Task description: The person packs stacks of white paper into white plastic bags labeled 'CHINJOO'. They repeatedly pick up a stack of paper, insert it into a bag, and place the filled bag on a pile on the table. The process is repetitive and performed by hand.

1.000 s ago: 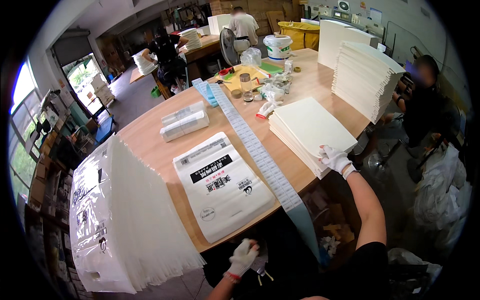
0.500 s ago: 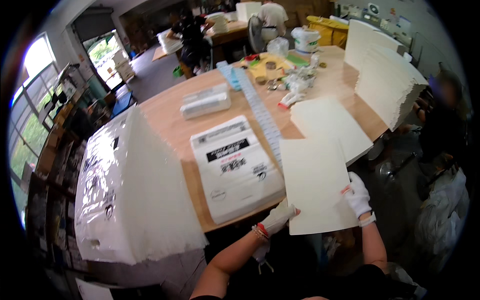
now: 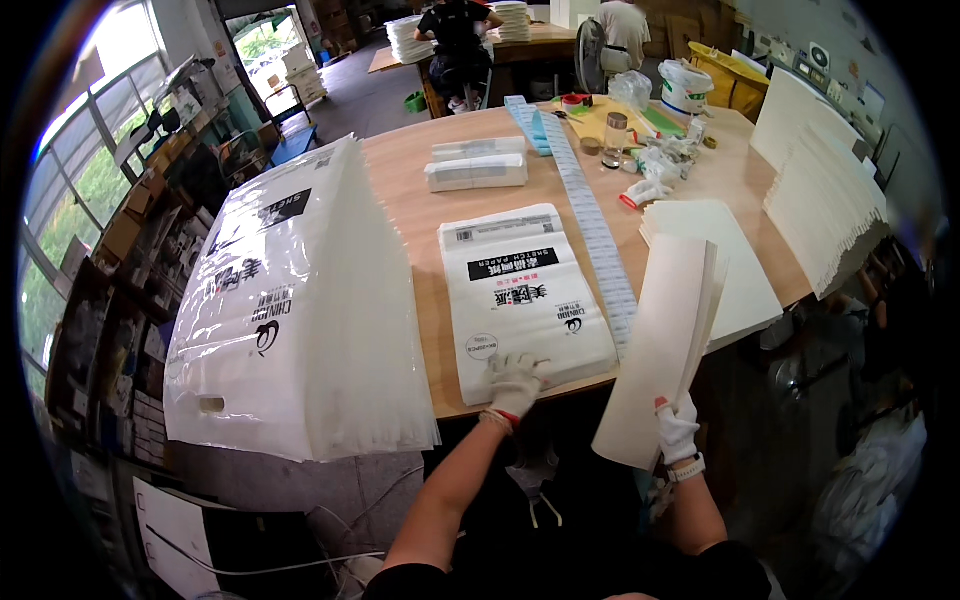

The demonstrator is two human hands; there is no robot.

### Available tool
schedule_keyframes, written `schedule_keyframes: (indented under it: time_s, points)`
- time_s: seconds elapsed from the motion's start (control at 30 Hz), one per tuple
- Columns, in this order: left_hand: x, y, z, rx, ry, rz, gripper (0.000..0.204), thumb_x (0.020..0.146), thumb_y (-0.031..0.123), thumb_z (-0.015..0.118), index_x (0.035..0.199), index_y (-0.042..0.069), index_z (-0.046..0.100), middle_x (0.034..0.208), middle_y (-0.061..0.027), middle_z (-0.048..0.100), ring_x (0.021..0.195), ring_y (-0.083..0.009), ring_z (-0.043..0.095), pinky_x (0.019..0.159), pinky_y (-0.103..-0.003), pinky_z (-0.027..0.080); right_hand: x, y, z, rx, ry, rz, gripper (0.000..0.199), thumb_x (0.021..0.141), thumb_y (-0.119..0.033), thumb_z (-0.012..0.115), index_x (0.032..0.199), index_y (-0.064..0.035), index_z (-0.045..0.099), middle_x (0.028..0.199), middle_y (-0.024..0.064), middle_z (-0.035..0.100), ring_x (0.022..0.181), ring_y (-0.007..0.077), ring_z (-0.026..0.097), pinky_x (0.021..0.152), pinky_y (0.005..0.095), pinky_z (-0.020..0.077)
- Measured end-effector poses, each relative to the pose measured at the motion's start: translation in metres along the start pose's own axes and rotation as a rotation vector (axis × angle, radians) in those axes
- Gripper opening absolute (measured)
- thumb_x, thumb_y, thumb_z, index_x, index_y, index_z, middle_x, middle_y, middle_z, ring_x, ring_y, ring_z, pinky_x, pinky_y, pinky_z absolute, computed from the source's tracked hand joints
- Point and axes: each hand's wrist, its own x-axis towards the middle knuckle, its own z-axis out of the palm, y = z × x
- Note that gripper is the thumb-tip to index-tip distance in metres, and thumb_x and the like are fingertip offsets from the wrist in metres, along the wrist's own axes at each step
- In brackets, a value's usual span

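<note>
My right hand [image 3: 679, 430], in a white glove, grips a small stack of off-white paper [image 3: 655, 345] near its lower edge. The sheets bow lengthwise and stand tilted in front of the table's edge. My left hand [image 3: 517, 384], gloved too, lies with fingers apart on the near end of a pile of printed white plastic bags [image 3: 525, 300]. Just beyond the held sheets, a stack of white paper [image 3: 715, 255] rests on the table's near right corner.
At the left a large fanned pile of clear printed bags [image 3: 270, 300] overhangs the edge. A blue-white printed strip [image 3: 590, 220] runs across the wooden table [image 3: 400, 150]. Two wrapped packs [image 3: 478, 170], a jar [image 3: 614, 140] and a bucket [image 3: 685, 88] stand farther back. More paper stacks [image 3: 825, 200] are at right.
My left hand has let go of the paper and moved left onto the bags. The sheets, flat before, now bow in my right hand. The view has shifted.
</note>
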Motion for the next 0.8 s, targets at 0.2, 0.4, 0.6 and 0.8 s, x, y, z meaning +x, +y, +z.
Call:
schedule_keyframes:
  time_s: [0.2,0.4,0.6,0.8]
  points:
    - [0.045,-0.032,-0.011,-0.427,-0.499,-0.151,0.031,0.084,0.038,0.051,0.088,0.011,0.067,0.060,-0.0116,0.061,0.055,-0.0244,0.057,0.056,-0.033,0.044,-0.019,-0.063,-0.024,-0.520,-0.256,-0.145,0.027,0.073,-0.013,0.063,0.097,-0.0026,0.059,0.096,0.0165,0.059,0.081,0.0315,0.060,0.069,0.0361,0.0492]
    - [0.103,-0.045,-0.012,-0.378,-0.447,-0.159,0.036,0.085,0.040,0.048,0.079,0.007,0.063,0.068,-0.0146,0.062,0.063,-0.0234,0.058,0.061,-0.035,0.045,-0.029,-0.080,0.003,-1.001,-0.681,-0.209,0.029,0.076,-0.031,0.061,0.088,-0.0053,0.058,0.093,0.0180,0.058,0.077,0.0352,0.058,0.064,0.0408,0.0470]
    - [0.144,-0.019,-0.082,-0.708,-0.315,-0.180,0.035,0.084,0.039,0.050,0.079,0.006,0.061,0.073,-0.0138,0.061,0.071,-0.0291,0.057,0.065,-0.038,0.043,0.012,-0.100,0.057,-0.898,-0.773,0.228,0.046,0.077,-0.046,0.057,0.100,-0.0052,0.059,0.091,0.0171,0.063,0.084,0.0326,0.061,0.075,0.0383,0.0466]
    - [0.129,0.053,-0.092,-0.413,0.142,0.460,0.015,0.074,0.020,0.064,0.073,0.006,0.060,0.069,-0.0109,0.059,0.070,-0.0284,0.056,0.067,-0.038,0.046,0.103,-0.022,0.126,-0.841,-0.515,-0.293,0.058,0.077,-0.036,0.058,0.120,0.0005,0.043,0.115,0.0231,0.052,0.099,0.0327,0.055,0.083,0.0379,0.0435]
